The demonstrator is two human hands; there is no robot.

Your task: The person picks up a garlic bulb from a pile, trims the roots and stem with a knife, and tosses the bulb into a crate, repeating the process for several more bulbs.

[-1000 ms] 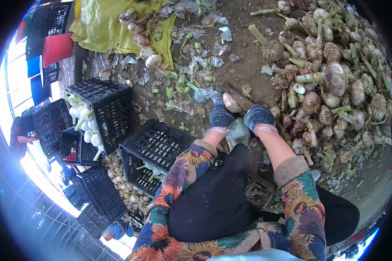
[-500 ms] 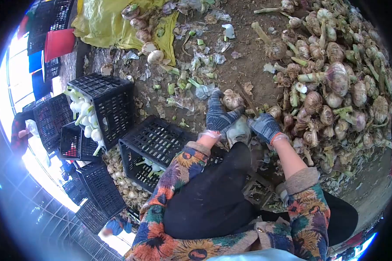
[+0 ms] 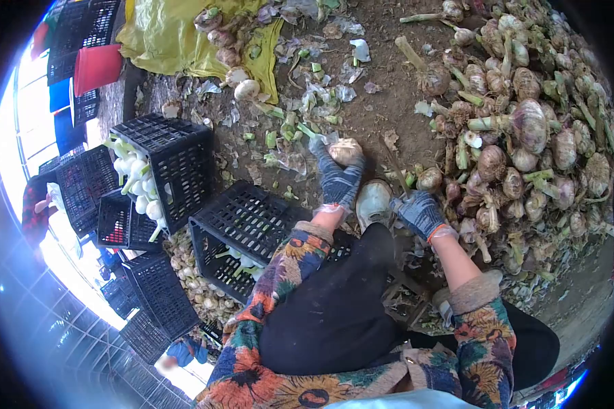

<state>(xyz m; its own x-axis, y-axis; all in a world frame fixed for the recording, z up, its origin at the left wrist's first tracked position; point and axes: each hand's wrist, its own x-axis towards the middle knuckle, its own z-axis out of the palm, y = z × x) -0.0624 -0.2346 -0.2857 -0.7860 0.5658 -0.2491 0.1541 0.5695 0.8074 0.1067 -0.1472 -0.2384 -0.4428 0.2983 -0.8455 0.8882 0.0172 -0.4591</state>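
Note:
My left hand [image 3: 340, 183], in a grey striped knit glove, is closed around a garlic bulb [image 3: 346, 151]. The bulb's pale, flattish side faces up, and a green stem [image 3: 308, 129] sticks out to its left. In my right hand [image 3: 419, 213], gloved alike, is a knife [image 3: 393, 165]; its thin dark blade points up and away, a little right of the bulb and apart from it. The handle is mostly hidden by my fingers. Below and between my hands shows the tip of a shoe [image 3: 374, 202].
A large heap of untrimmed garlic [image 3: 525, 157] fills the right side. On the left stand black plastic crates [image 3: 245, 215], one holding white trimmed garlic [image 3: 140, 180]. Peelings and stem pieces litter the soil near a yellow sack [image 3: 184, 41]. Another person's sleeve [image 3: 35, 211] shows far left.
My left hand has moved slightly left with the bulb, away from the blade, and turned it so a paler side shows. My right hand with the knife has shifted slightly down.

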